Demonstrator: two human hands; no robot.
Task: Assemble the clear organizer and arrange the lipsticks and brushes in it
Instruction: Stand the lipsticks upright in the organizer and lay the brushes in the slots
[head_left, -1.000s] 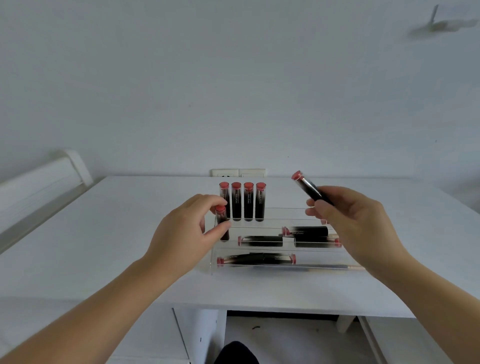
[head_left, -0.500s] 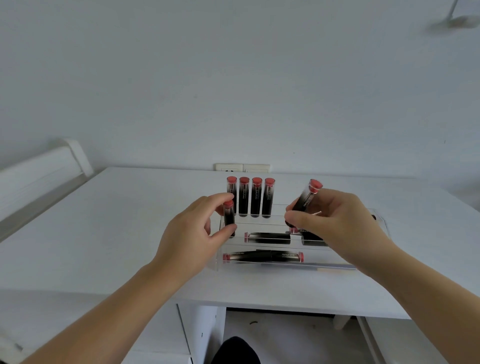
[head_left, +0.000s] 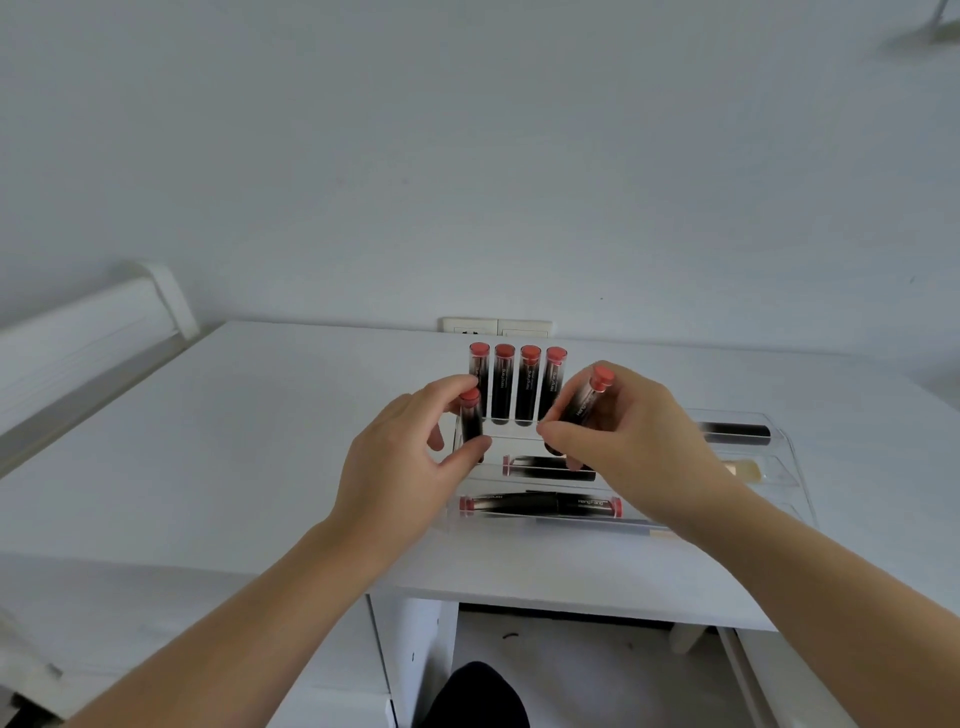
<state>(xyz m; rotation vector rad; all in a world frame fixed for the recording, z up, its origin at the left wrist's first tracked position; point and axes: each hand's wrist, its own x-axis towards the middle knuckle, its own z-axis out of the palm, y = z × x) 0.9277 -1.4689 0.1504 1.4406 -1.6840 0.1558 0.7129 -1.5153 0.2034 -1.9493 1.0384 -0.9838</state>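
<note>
A clear stepped organizer stands on the white desk. Several black lipsticks with pink caps stand upright in its back row. My left hand pinches one upright lipstick at the row's left end, one step nearer. My right hand holds a tilted lipstick beside the row's right end. More lipsticks lie flat on the lower steps. A black brush handle and a pale brush lie at the organizer's right side.
A wall socket plate sits behind the desk at the wall. A white headboard-like rail runs along the left. The desk's front edge is close below the organizer, with a dark shape on the floor under it.
My right hand has brought its lipstick down and left from mid-air to the right end of the upright row, turning it nearly upright. My left hand stays on its lipstick.
</note>
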